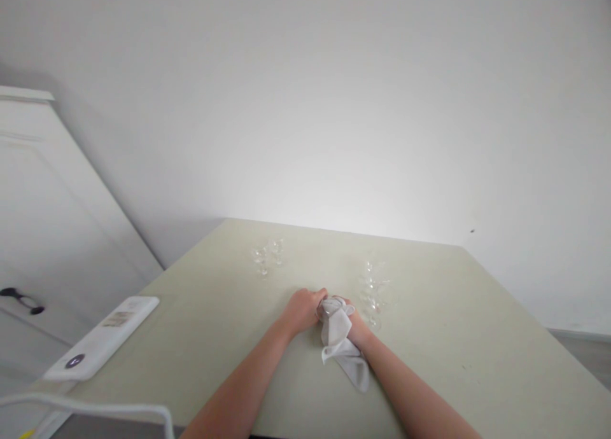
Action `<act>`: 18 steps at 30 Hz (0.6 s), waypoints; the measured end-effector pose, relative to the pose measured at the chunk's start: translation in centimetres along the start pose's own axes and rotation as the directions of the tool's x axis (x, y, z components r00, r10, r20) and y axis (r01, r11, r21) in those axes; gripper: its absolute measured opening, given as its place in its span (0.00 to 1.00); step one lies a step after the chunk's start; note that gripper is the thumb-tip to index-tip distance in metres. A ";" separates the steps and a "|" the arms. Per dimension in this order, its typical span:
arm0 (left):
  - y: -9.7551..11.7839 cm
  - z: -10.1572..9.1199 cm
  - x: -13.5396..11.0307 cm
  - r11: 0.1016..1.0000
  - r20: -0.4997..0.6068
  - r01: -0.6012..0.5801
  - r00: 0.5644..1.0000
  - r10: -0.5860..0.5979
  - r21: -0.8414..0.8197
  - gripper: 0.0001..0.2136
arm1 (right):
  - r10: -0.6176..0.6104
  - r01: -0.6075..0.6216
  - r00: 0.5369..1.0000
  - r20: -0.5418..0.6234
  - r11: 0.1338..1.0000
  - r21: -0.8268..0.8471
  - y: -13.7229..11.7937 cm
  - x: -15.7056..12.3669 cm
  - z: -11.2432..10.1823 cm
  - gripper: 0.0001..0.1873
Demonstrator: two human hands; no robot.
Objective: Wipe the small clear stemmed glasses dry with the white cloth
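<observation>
Near the middle of the table, my left hand is closed around a small clear glass, mostly hidden by fingers and fabric. My right hand grips a pale grey-white cloth that is bunched at the glass's mouth. The loose end of the cloth hangs down between my forearms. Just beyond my right hand stand several clear stemmed glasses in a row. Farther left, a smaller group of stemmed glasses stands apart from both hands.
The pale green table reaches back to a white wall. On its left edge lies a long white power strip. A white cable curves at the lower left. A white cabinet with a dark handle stands left of the table.
</observation>
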State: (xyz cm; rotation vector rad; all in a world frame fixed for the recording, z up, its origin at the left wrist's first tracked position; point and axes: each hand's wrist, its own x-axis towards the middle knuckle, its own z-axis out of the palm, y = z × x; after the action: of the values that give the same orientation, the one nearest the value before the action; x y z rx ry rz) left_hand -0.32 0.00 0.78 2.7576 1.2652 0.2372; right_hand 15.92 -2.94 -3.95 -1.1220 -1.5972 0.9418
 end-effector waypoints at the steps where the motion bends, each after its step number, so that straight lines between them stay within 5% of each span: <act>1: 0.0 0.0 0.0 1.000 0.000 -0.003 1.000 0.003 -0.005 0.08 | 0.000 0.000 1.000 0.001 1.000 -0.003 0.0 0.0 0.0 0.07; 18: -0.1 0.1 0.0 1.000 0.020 0.018 1.000 -0.018 0.016 0.07 | 0.002 -0.002 1.000 0.011 0.999 -0.051 0.1 -0.1 0.0 0.10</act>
State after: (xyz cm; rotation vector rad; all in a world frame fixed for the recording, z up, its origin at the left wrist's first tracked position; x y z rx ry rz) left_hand -0.37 0.10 0.71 2.7531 1.2915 0.1989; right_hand 15.94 -3.04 -4.13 -1.1557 -1.6376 0.9140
